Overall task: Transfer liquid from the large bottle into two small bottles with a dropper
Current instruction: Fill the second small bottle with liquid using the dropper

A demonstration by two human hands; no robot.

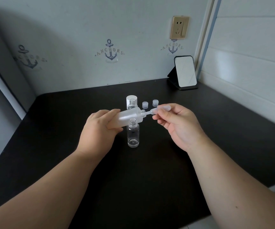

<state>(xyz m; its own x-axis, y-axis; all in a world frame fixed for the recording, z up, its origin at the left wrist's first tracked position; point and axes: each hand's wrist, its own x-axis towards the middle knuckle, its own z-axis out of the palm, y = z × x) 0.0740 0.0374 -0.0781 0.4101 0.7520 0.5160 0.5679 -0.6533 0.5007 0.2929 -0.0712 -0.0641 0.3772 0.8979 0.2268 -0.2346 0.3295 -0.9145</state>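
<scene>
The wall ahead of me carries three anchor prints, and the middle one [110,50] reads "ANCHORS" in an arc across the shank; the other two show the same word, fainter.

My left hand [98,128] has its grip wrapped round the base of the large frosted bottle [128,116], fingers curled over the top and thumb underneath, holding it tipped almost flat above the desk [150,171] with its open threaded neck pointing right. The bottle is milky and translucent, with no label that I can read.

My right hand [176,123] pinches the dropper [158,109] by its soft clear bulb between thumb and fingertips; the thin stem runs left into the bottle's mouth.

Just below the tipped bottle stands a small clear bottle [133,135], upright, uncapped, on the black desk. A second small clear bottle [132,104] stands behind, also open, with a white cylindrical cap [131,97] just behind it. Two small ribbed clear caps [150,104] sit side by side to the right.

A small standing mirror [185,71] rests at the far right of the desk, under a gold wall socket [179,27].
</scene>
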